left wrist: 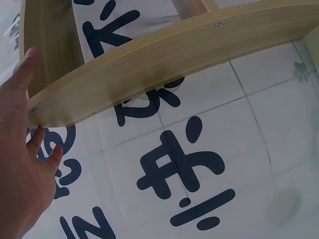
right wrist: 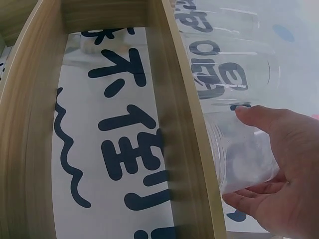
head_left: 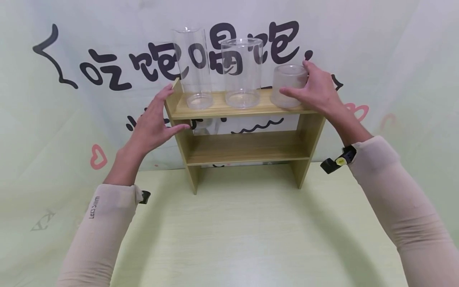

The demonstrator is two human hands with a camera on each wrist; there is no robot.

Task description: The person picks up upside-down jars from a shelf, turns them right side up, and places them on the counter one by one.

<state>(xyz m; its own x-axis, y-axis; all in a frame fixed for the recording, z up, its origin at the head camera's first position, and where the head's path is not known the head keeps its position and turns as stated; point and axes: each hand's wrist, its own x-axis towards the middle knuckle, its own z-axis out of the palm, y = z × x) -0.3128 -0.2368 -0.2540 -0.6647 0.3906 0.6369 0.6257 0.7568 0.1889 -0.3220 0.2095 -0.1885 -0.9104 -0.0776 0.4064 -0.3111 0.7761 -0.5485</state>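
Note:
Three clear cylinders line the top of a small wooden shelf (head_left: 249,153): a tall narrow one (head_left: 193,67) at left, a wider medium one (head_left: 242,73) in the middle, and a short frosted-looking one (head_left: 288,85) at right. My right hand (head_left: 317,87) grips the short cylinder from its right side, thumb across the front and fingers round the far side. In the right wrist view this cylinder (right wrist: 244,149) has its base at the top board. My left hand (head_left: 148,123) holds the shelf's left side panel (left wrist: 149,59) near its upper end, with thumb and fingers spread about it.
The shelf stands on a pale green table (head_left: 244,223), close to a white backdrop (head_left: 387,59) with black lettering and pink hearts. The lower board (head_left: 247,147) lies beneath the top one, between the side panels.

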